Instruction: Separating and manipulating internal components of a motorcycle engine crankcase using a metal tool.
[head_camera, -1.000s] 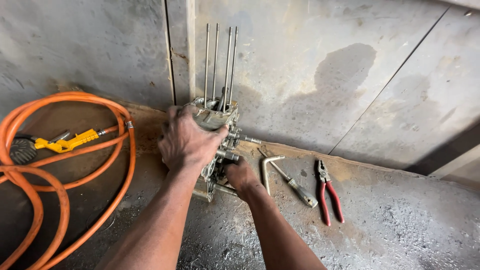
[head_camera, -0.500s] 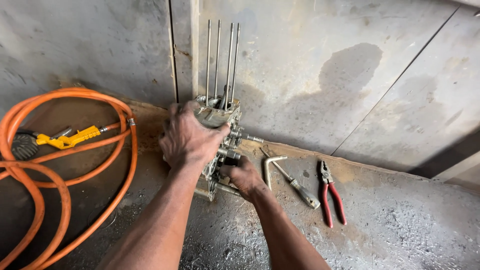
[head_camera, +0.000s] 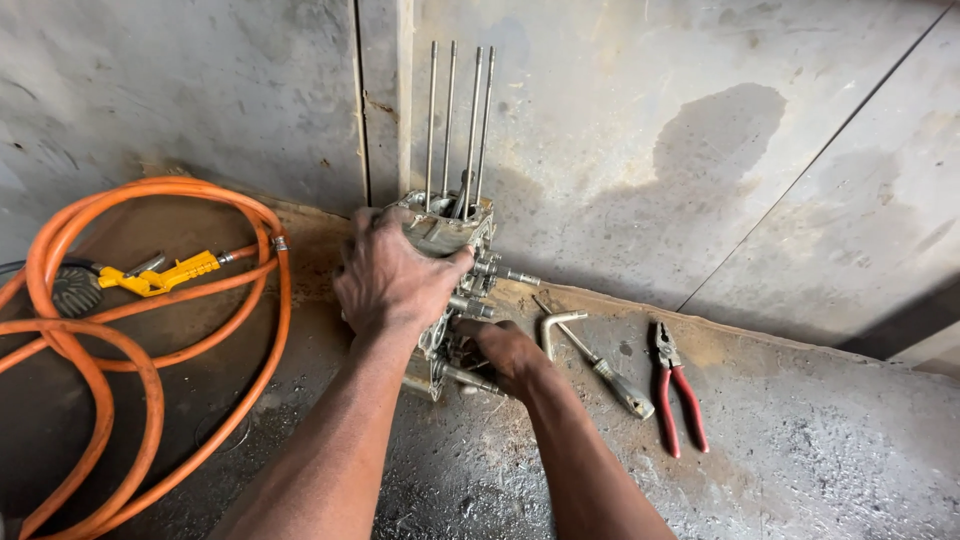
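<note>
My left hand is clamped over the top of the engine crankcase, fingers wrapped round its upper edge, holding it. It stands upright at the back edge of the floor slab, right by the wall w/ four long studs sticking up. My right hand is low on the case's right side, fingers curled at its shafts; can't tell if it's gripping. Hex key, screwdriver & red pliers lie to the right. Orange hose w/ yellow air gun coils left.
</note>
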